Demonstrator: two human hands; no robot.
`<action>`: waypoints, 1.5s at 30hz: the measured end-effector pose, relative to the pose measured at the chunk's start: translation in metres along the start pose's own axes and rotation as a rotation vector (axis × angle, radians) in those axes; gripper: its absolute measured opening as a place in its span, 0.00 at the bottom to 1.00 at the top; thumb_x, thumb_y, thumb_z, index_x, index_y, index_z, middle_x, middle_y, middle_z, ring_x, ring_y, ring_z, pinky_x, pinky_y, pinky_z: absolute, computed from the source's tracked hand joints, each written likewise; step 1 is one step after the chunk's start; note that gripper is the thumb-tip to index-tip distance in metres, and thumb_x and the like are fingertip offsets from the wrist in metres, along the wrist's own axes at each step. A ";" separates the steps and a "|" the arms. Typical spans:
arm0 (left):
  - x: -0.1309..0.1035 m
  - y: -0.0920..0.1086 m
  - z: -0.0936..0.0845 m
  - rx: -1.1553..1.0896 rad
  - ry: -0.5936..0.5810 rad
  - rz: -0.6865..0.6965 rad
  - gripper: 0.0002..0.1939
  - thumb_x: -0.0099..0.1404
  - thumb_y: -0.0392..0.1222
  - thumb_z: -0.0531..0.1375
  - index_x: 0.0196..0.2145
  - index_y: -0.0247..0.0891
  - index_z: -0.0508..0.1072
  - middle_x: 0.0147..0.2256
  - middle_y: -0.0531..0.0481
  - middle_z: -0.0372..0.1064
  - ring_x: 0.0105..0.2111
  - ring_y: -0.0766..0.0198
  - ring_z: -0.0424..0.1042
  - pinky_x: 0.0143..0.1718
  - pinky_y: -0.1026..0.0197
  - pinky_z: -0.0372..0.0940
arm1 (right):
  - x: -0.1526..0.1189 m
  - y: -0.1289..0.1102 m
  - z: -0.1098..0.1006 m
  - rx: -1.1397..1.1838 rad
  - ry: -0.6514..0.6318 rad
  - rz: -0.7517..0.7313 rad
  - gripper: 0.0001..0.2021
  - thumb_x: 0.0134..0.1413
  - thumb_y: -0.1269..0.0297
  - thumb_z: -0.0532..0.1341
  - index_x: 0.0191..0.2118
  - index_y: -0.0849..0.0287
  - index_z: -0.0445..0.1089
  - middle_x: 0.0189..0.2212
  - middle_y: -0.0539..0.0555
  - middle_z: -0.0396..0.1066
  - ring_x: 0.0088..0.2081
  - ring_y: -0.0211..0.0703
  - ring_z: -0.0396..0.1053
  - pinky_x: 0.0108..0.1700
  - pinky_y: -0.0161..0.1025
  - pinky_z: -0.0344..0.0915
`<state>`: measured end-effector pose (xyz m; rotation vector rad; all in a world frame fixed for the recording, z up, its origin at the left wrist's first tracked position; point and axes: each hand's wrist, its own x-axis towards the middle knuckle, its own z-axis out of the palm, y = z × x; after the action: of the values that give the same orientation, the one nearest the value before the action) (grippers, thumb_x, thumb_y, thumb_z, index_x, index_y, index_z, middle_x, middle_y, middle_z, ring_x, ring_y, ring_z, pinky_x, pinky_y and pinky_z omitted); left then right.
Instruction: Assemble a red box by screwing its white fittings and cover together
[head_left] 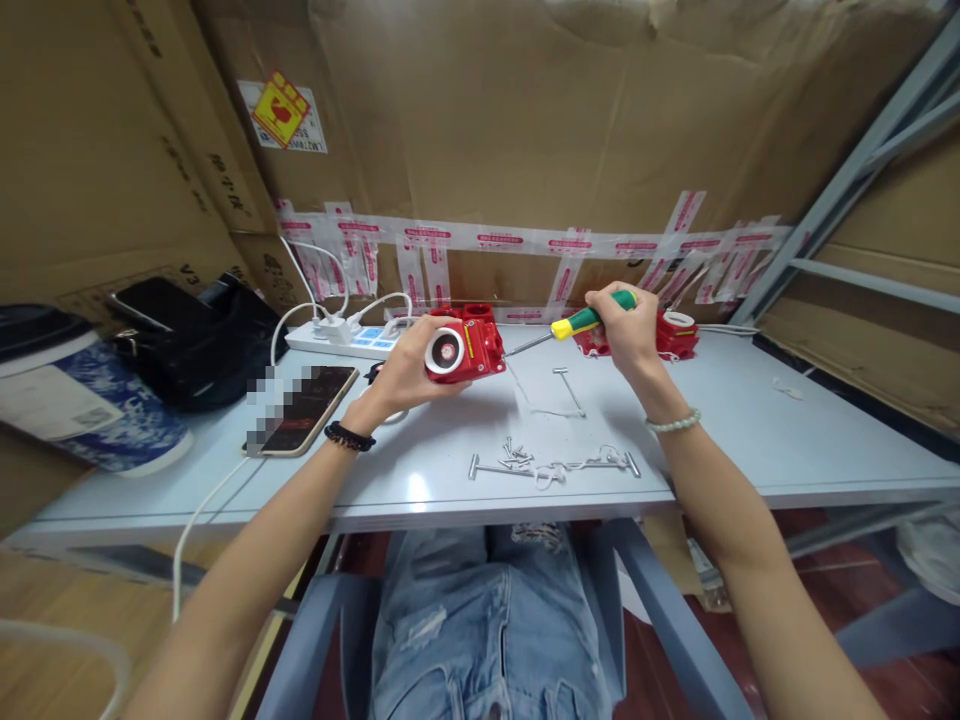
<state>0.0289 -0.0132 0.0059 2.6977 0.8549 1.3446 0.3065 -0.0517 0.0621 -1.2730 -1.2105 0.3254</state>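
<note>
Gripping a red housing point(484, 345) over the desk point(420, 450), the left hand point(409, 365) curls its fingers around one end; the right hand point(628, 325) wraps its fingers around a screwdriver point(581, 322), tip beside the housing's right edge. Loose screws point(516, 457) lie in front of the housing.

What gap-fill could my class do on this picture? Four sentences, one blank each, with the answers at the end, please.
1. The tool in the right hand is a ____.
2. The main colour of the housing in the left hand is ____.
3. Seen by the wearer, the phone lying flat on the table is to the ____ of the small loose screws.
4. The pale beaded bracelet is worn on the ____ arm.

Missing words: screwdriver; red; left; right.
</note>
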 end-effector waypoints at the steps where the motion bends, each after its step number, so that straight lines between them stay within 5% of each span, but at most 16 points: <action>1: 0.000 0.000 0.000 -0.011 0.009 -0.017 0.34 0.50 0.50 0.68 0.52 0.40 0.60 0.48 0.45 0.67 0.46 0.53 0.70 0.48 0.52 0.65 | -0.001 0.000 0.001 0.007 -0.008 -0.021 0.10 0.45 0.62 0.59 0.20 0.53 0.56 0.13 0.45 0.53 0.14 0.33 0.54 0.16 0.34 0.51; 27: -0.001 0.003 -0.003 -0.058 0.037 -0.075 0.36 0.49 0.51 0.69 0.51 0.40 0.60 0.47 0.47 0.68 0.44 0.56 0.71 0.46 0.55 0.67 | -0.006 0.000 0.001 -0.063 0.014 -0.105 0.11 0.47 0.59 0.59 0.21 0.54 0.58 0.14 0.45 0.55 0.16 0.33 0.57 0.18 0.34 0.54; 33: 0.000 -0.004 -0.006 -0.038 0.030 -0.070 0.34 0.49 0.51 0.68 0.50 0.39 0.61 0.48 0.45 0.67 0.46 0.54 0.70 0.48 0.54 0.66 | -0.005 -0.003 -0.013 -0.152 -0.278 -0.139 0.15 0.48 0.49 0.64 0.31 0.56 0.65 0.18 0.47 0.64 0.19 0.34 0.61 0.22 0.33 0.57; 38: 0.000 -0.007 -0.010 0.008 0.036 -0.112 0.35 0.49 0.52 0.68 0.51 0.39 0.61 0.48 0.46 0.67 0.45 0.54 0.70 0.47 0.54 0.65 | 0.000 -0.003 -0.023 -0.220 -0.501 0.023 0.26 0.52 0.37 0.56 0.22 0.56 0.57 0.10 0.43 0.52 0.15 0.31 0.51 0.19 0.34 0.49; 45: -0.001 -0.011 -0.011 0.024 0.022 -0.083 0.35 0.49 0.53 0.68 0.51 0.38 0.61 0.47 0.45 0.68 0.46 0.53 0.70 0.47 0.54 0.65 | 0.002 -0.005 -0.034 -0.115 -0.693 0.009 0.17 0.47 0.57 0.67 0.40 0.56 0.64 0.25 0.48 0.67 0.25 0.32 0.63 0.23 0.31 0.55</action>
<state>0.0152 -0.0068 0.0099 2.6375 0.9785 1.3586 0.3331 -0.0702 0.0735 -1.3054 -1.8254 0.7532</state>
